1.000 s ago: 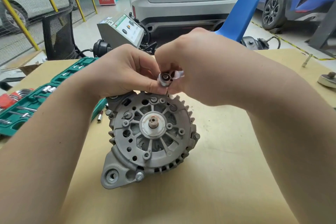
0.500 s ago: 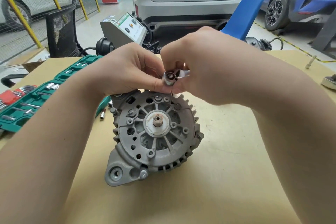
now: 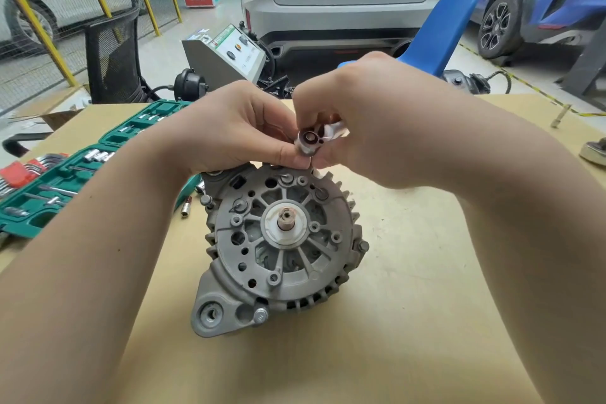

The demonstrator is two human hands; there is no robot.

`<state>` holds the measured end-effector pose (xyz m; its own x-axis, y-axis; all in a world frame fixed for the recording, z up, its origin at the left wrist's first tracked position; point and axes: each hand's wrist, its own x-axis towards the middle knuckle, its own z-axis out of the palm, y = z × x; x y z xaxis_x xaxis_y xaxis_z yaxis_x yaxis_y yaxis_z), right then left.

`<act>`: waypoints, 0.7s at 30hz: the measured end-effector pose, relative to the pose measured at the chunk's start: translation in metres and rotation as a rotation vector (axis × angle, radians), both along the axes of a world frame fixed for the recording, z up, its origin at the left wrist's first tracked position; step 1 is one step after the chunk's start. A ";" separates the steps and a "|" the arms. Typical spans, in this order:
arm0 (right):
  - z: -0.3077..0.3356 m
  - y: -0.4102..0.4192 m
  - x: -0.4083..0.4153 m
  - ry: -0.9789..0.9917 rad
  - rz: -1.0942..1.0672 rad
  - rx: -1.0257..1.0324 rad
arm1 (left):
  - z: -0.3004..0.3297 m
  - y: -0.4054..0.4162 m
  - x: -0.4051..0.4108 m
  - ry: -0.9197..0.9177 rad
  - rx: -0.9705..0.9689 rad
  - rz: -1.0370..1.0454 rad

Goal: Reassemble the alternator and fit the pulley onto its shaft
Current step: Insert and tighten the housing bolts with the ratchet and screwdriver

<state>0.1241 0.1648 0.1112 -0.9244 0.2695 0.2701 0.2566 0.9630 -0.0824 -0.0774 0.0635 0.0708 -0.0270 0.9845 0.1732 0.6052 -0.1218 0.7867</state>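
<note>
1. Presently, the left hand (image 3: 239, 128) and the right hand (image 3: 370, 121) meet above the far edge of the alternator (image 3: 282, 239), with the fingertips of both closed around a small metal socket (image 3: 306, 141).
2. Left hand: fingers curled, thumb and forefinger pinching the left side of the socket. The lower fingers rest on or just above the alternator's upper rim; actual contact cannot be confirmed.
3. Right hand: fingers curled over the socket and over a short chrome tool piece (image 3: 336, 128) projecting toward the palm. Most of that piece is hidden inside the hand.
4. The open, round end of the socket faces the camera.
5. Below both hands, the alternator stands on the tabletop (image 3: 426, 272) with its ribbed grey end housing facing up and toward the viewer.
6. The shaft (image 3: 287, 220) stands bare at the centre of the housing, below the fingertips and apart from them.
7. A mounting lug (image 3: 210, 313) with a bolt beside it sits at the near-left corner of the housing, nearest the left forearm.
8. Left of the left forearm lies an open green tool case (image 3: 65, 174) with sockets and bits in its recesses.
9. One loose bit (image 3: 186, 208) lies on the tabletop between the case and the alternator.
10. Far right of the right hand, a round metal part (image 3: 595, 151) lies at the edge of the view, partly cut off.
</note>
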 end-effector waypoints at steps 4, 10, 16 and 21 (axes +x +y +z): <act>0.000 -0.005 -0.003 0.006 -0.096 -0.020 | 0.003 0.000 0.001 -0.031 -0.073 0.030; -0.002 -0.017 -0.008 0.074 -0.188 -0.059 | 0.010 -0.009 0.009 0.135 -0.045 0.135; 0.001 -0.020 -0.006 0.030 -0.121 -0.066 | -0.015 -0.035 0.024 0.025 0.045 0.221; 0.003 -0.015 -0.001 -0.027 -0.069 0.043 | -0.002 -0.030 0.016 0.116 -0.081 0.123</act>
